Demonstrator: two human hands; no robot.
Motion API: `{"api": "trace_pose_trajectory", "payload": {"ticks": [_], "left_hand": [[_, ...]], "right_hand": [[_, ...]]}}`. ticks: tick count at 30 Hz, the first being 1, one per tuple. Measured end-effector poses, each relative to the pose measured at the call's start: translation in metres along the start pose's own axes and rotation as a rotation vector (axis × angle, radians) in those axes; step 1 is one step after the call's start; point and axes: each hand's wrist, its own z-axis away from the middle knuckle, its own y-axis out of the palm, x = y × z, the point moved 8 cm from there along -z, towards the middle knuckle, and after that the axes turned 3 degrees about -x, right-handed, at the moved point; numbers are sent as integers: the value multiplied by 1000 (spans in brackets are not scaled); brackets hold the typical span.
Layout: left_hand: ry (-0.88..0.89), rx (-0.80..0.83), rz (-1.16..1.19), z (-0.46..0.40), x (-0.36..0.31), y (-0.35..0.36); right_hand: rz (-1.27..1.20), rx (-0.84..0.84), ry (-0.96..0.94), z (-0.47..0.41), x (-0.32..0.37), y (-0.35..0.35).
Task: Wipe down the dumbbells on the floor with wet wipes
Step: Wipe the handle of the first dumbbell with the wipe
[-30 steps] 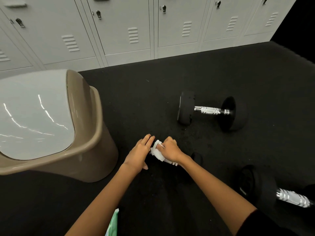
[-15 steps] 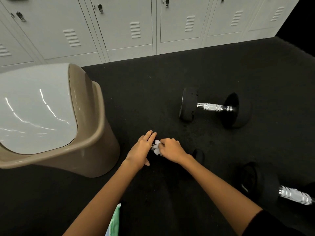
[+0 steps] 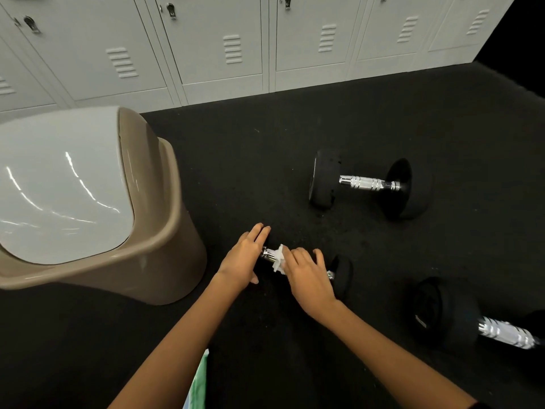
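Chrome now shows on the small dumbbell (image 3: 306, 265): a short stretch of bare handle sits between the two hands, where a second ago the white wet wipe (image 3: 278, 259) covered that gap as a longer band. The wipe has bunched and slid toward the right hand (image 3: 308, 280), which has travelled along the bar toward the right-end weight. Judgement: the handle pass is mid-stroke; the left part is likely done, the end weights not yet.

Left hand (image 3: 243, 259): fingers straight, laid flat over the left-end weight, steadying it, gripping nothing. Right hand: fingers curled over the handle, pressing the crumpled wipe against it.

Small dumbbell lies on the black floor (image 3: 265, 172), just right of the beige bin (image 3: 165, 231). Black ends nearly vanish against the floor; handle bright and ridged. Two larger dumbbells lie untouched, one beyond (image 3: 368, 185), one at right (image 3: 472, 323).
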Motion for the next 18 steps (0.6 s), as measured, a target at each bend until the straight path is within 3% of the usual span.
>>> {"api": "trace_pose_trajectory", "payload": {"ticks": [5, 9, 13, 18], "left_hand": [[-8, 5, -4, -1, 0, 2], [-8, 9, -4, -1, 0, 2], [-14, 17, -13, -2, 0, 1], [-7, 6, -6, -1, 0, 2]], "right_hand": [[193, 91, -33, 3, 2, 5], [21, 13, -39, -4, 7, 0], [-7, 25, -249, 4, 27, 4], [152, 74, -310, 14, 24, 5]]}}
